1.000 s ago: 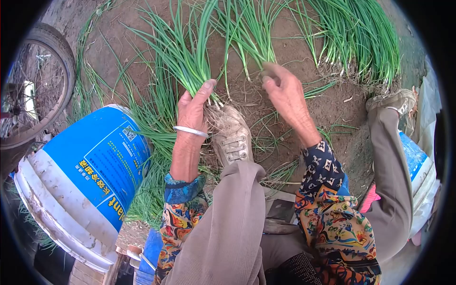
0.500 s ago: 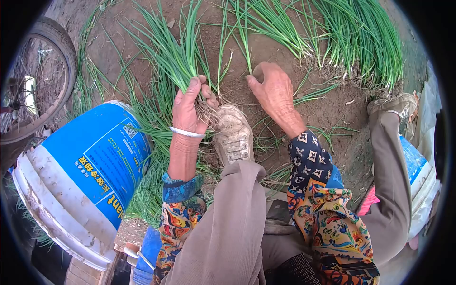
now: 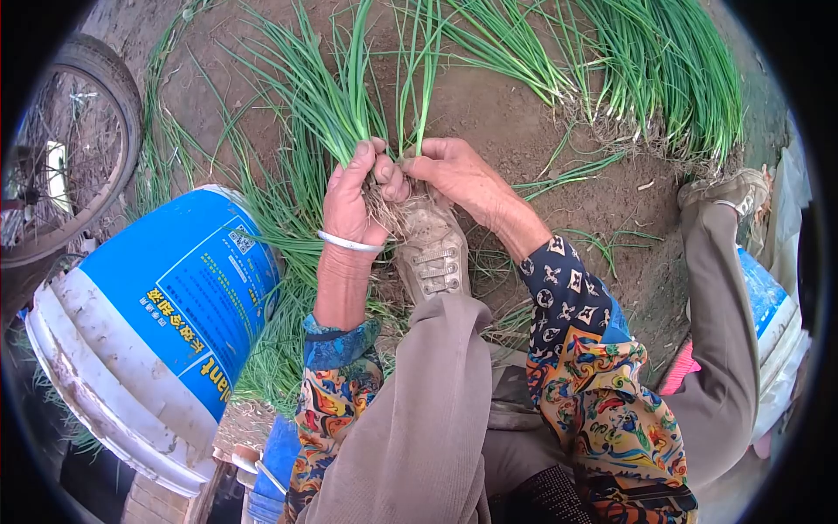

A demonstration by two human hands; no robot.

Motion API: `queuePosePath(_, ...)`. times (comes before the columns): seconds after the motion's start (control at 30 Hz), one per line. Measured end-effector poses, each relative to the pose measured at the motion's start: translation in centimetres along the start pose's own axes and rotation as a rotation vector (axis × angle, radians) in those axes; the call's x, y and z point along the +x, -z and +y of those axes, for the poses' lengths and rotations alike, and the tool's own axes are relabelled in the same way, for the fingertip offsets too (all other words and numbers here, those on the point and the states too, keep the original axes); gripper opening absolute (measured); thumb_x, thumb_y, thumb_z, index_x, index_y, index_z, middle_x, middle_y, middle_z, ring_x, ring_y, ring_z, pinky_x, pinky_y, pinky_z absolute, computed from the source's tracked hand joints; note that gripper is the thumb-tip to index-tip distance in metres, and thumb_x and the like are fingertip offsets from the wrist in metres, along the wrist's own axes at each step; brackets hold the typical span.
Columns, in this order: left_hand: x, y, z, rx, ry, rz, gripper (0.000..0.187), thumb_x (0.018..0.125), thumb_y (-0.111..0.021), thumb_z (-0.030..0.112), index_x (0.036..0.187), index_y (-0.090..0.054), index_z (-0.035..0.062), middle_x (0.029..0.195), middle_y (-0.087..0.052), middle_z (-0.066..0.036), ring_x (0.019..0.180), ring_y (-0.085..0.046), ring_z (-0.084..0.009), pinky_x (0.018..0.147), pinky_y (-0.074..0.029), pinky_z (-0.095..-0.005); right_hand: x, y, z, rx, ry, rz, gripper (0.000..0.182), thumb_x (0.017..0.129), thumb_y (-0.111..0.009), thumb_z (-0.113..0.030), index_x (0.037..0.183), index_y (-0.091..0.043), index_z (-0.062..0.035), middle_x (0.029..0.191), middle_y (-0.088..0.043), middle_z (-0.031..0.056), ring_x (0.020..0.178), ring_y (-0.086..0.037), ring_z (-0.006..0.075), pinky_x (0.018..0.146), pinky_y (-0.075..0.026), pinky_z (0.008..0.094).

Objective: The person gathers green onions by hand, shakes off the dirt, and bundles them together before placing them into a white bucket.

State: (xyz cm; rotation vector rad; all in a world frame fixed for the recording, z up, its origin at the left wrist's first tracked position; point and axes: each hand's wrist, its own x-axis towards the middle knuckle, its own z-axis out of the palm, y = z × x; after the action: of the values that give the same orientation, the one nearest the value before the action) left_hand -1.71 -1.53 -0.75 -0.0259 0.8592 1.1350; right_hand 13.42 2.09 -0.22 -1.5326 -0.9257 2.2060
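Observation:
My left hand (image 3: 362, 188) is closed around a bunch of green onions (image 3: 349, 109), their leaves pointing away from me and their pale roots hanging below the fingers. Close beside it, my right hand (image 3: 454, 175) pinches a few thin green onion stalks (image 3: 422, 105) between thumb and fingers. The fingertips of both hands nearly meet above the toe of a dusty shoe (image 3: 432, 249). Whether they touch is hard to make out. More loose green onions (image 3: 301, 188) lie on the soil under and left of my left hand.
Sorted green onions (image 3: 659, 79) lie at the upper right, roots toward me. A blue and white bucket (image 3: 166, 306) stands at left, below a bicycle wheel (image 3: 113, 131). Another blue and white bucket (image 3: 768, 301) is beyond my right leg. Bare soil (image 3: 497, 109) shows between the piles.
My right hand has moved left with the thin stalks, from over the soil to beside my left hand. My left hand keeps its bunch and has barely shifted.

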Motion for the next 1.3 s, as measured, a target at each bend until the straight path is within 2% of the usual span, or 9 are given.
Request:
queuePosePath(0.13, 0.0, -0.4, -0.1, 0.172, -0.062, 0.166, 0.020, 0.092, -0.059, 0.021, 0.102, -0.056, 0.0040, 0.078, -0.056, -0.002, 0.064, -0.051, -0.0122, 0.060, -0.042, -0.0267, -0.6, 0.0, 0.4, -0.329, 0.195, 0.174, 0.028, 0.084, -0.052, -0.020, 0.087, -0.057, 0.0070, 0.071, -0.060, 0.0215, 0.069, -0.060, 0.0327, 0.067, -0.046, 0.0414)
queuePosePath(0.17, 0.0, -0.7, -0.4, 0.280, -0.091, 0.228, 0.021, 0.091, -0.062, 0.020, 0.103, -0.057, 0.0033, 0.081, -0.059, -0.002, 0.067, -0.054, -0.0124, 0.063, -0.045, -0.0269, -1.3, -0.2, -0.2, -0.447, 0.250, 0.216, 0.026, 0.085, -0.049, -0.019, 0.088, -0.051, 0.0070, 0.074, -0.058, 0.0297, 0.073, -0.058, 0.0456, 0.068, -0.045, 0.0500)
queuePosePath(0.27, 0.0, -1.2, -1.0, 0.450, -0.120, 0.236, 0.026, 0.085, -0.069, 0.019, 0.104, -0.061, 0.0031, 0.091, -0.064, -0.003, 0.077, -0.058, -0.0111, 0.069, -0.047, -0.0260, -2.6, -0.9, -0.9, -0.692, 0.330, 0.202, 0.023, 0.086, -0.047, -0.017, 0.089, -0.049, 0.0057, 0.075, -0.059, 0.0296, 0.073, -0.058, 0.0475, 0.069, -0.044, 0.0544)
queuePosePath(0.4, 0.1, -1.4, -1.3, 0.465, -0.072, 0.200, 0.026, 0.082, -0.073, 0.018, 0.101, -0.064, 0.0026, 0.093, -0.066, -0.004, 0.082, -0.060, -0.0108, 0.073, -0.049, -0.0257, -3.3, -0.7, -0.7, -0.786, 0.418, 0.176, 0.023, 0.086, -0.051, -0.018, 0.090, -0.052, 0.0051, 0.074, -0.060, 0.0268, 0.072, -0.060, 0.0436, 0.068, -0.047, 0.0524)
queuePosePath(0.6, 0.1, -1.6, -1.1, 0.424, -0.038, 0.224, 0.021, 0.085, -0.069, 0.017, 0.098, -0.060, 0.0027, 0.087, -0.065, -0.007, 0.076, -0.063, -0.0154, 0.067, -0.053, -0.0281, -2.0, 6.6, -1.7, -0.957, 0.494, 0.770, 0.011, 0.087, -0.054, -0.010, 0.088, -0.057, 0.0007, 0.082, -0.059, 0.0131, 0.067, -0.059, 0.0197, 0.059, -0.052, 0.0342)
queuePosePath(0.73, 0.1, -1.8, -1.0, 0.367, -0.011, 0.221, 0.019, 0.085, -0.069, 0.016, 0.096, -0.061, 0.0025, 0.083, -0.065, -0.008, 0.072, -0.063, -0.0163, 0.065, -0.054, -0.0285, -0.7, 11.2, -0.8, -1.122, 0.404, 0.890, 0.024, 0.082, -0.062, -0.015, 0.096, -0.058, 0.0035, 0.097, -0.056, 0.0215, 0.081, -0.061, 0.0344, 0.073, -0.051, 0.0446)
queuePosePath(0.97, 0.5, -2.8, -1.9, 0.280, 0.010, 0.163, 0.025, 0.082, -0.071, 0.010, 0.102, -0.061, -0.0003, 0.087, -0.067, -0.010, 0.071, -0.062, -0.0158, 0.064, -0.054, -0.0274, -2.9, 7.2, -1.6, -0.860, 0.322, 0.721, 0.020, 0.086, -0.057, -0.020, 0.087, -0.058, -0.0008, 0.069, -0.063, 0.0133, 0.064, -0.063, 0.0273, 0.065, -0.051, 0.0413)
queuePosePath(1.13, 1.5, -4.5, -3.6, 0.210, 0.055, 0.152, 0.025, 0.082, -0.071, 0.009, 0.104, -0.062, 0.0002, 0.092, -0.066, -0.009, 0.076, -0.062, -0.0147, 0.068, -0.053, -0.0265, -4.9, 2.2, -0.8, -0.503, 0.464, 0.453, 0.018, 0.085, -0.059, -0.013, 0.096, -0.058, 0.0003, 0.076, -0.065, 0.0159, 0.071, -0.066, 0.0293, 0.066, -0.052, 0.0385)
queuePosePath(1.3, 1.3, -4.3, -3.1, 0.306, 0.081, 0.216, 0.025, 0.082, -0.071, 0.018, 0.100, -0.062, 0.0028, 0.091, -0.065, -0.006, 0.081, -0.061, -0.0139, 0.071, -0.052, -0.0289, -3.8, 5.1, -0.6, -0.781, 0.629, 0.668, 0.012, 0.082, -0.060, -0.009, 0.090, -0.059, 0.0005, 0.082, -0.060, 0.0152, 0.071, -0.061, 0.0279, 0.065, -0.051, 0.0381)
